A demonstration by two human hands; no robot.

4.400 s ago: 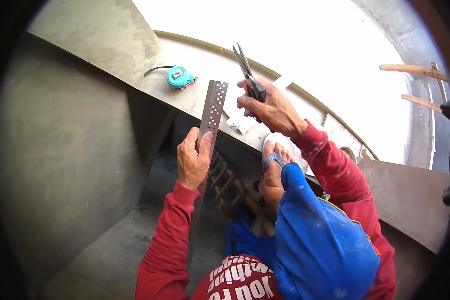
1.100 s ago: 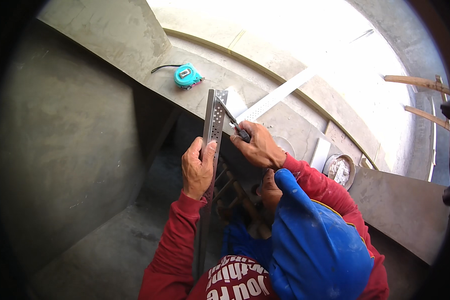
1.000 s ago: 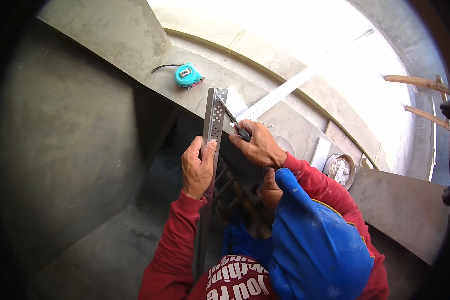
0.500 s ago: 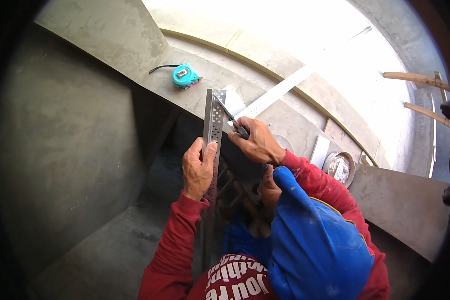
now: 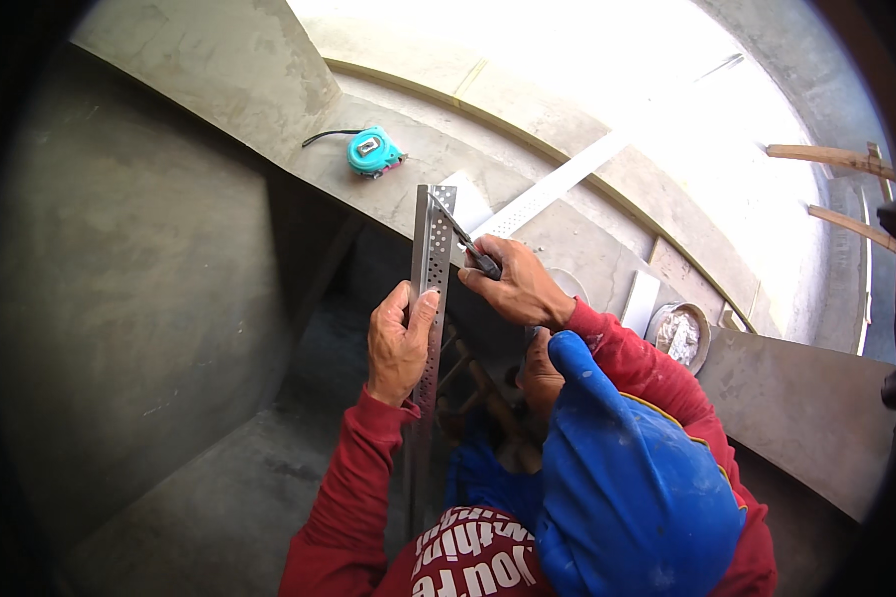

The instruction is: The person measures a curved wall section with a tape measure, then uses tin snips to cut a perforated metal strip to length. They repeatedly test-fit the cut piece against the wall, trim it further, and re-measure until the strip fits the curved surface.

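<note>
My left hand (image 5: 400, 343) is wrapped round a long, perforated metal angle strip (image 5: 430, 264), thumb along its holed side. The strip stands nearly in line with my body, its far end over the ledge edge. In my right hand (image 5: 521, 284) is a slim, pointed tool with a dark handle (image 5: 487, 265); whether it is snips or a blade I cannot tell. Its narrow part crosses the holed face near the strip's far end. Just beyond that, a turquoise tape measure (image 5: 371, 152) lies on the grey ledge (image 5: 408, 124), its black strap to the left.
A second perforated strip (image 5: 553, 189), white, slants across the ledge to the right. A round tub of whitish material (image 5: 679, 333) stands by a pale flat piece (image 5: 641, 300). A blue, yellow-edged cloth shape (image 5: 637, 478) hides part of my right arm. Wooden bars (image 5: 826, 156) jut at far right.
The metal strip and my left hand have shifted slightly toward me. The view has moved a touch too. Both grips look the same.
</note>
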